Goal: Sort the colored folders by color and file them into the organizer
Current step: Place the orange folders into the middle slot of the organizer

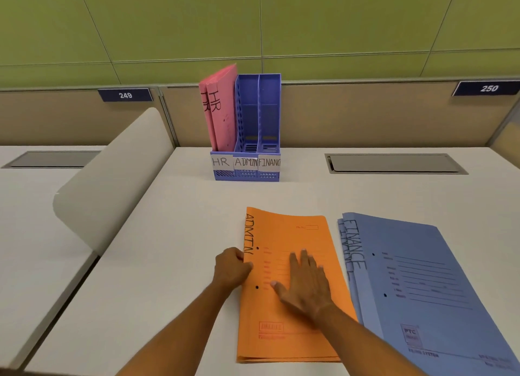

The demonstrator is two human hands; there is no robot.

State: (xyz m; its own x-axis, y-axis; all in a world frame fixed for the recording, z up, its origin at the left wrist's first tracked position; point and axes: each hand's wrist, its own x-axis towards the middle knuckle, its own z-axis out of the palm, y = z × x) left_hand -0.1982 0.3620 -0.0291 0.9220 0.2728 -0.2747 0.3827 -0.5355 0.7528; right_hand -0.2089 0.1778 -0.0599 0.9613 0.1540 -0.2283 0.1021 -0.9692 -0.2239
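Head | left hand (231, 271) grips "ADMIN" folder (292, 305) edge | right hand (305, 284) flat, spread on it

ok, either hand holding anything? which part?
The left hand grips the orange folder at its left spine edge. The right hand only rests flat on its cover.

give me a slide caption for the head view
Both hands on the orange ADMIN folder; pink HR folders already filed.

One camera sits on the person's head. It looks forward and down at the white desk (174, 235), close to the hands, with the green wall (337, 18) far behind.
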